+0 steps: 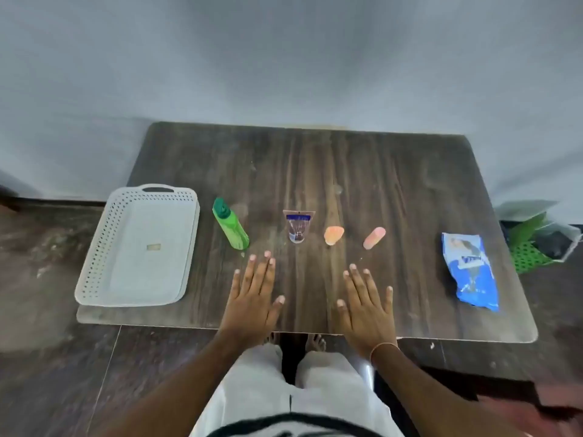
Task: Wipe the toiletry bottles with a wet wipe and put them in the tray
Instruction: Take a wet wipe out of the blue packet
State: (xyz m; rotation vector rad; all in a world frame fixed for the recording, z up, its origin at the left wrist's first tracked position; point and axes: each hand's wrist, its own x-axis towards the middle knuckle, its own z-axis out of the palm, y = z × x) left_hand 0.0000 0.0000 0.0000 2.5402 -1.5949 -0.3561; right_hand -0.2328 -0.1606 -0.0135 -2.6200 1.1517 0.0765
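- The white perforated tray (94, 250) sits at the table's nine o'clock edge, overhanging it slightly; it looks like light, stiff plastic with a cut-out handle at its far end, and nothing lies in it yet.
- The blue wet-wipe pack (470, 271) lies flat out at three o'clock, well apart from both hands. It looks soft and crinkly, so I'd pin it with one hand while the other pulls a sheet.
- The green bottle (231, 223) lies on its side at about ten o'clock from the left hand (254, 298), cap pointing away. It is the biggest of the toiletries, smooth and round, likely to roll and to get slippery once wet; gripping it round the middle seems safest.
- The small tube (297, 226) rests at twelve o'clock between the hands, cap towards the person; it should be soft and squeezable, best held lightly by its flat crimped end.
- Two little orange-pink pieces, one rounder (333, 234) and one longer (374, 238), lie near twelve o'clock of the right hand (369, 305). Too blurred to name, but they look light and want a fingertip pinch.
- Both hands lie flat on the wooden table (394, 184), palms down, fingers straight and spread, holding nothing.
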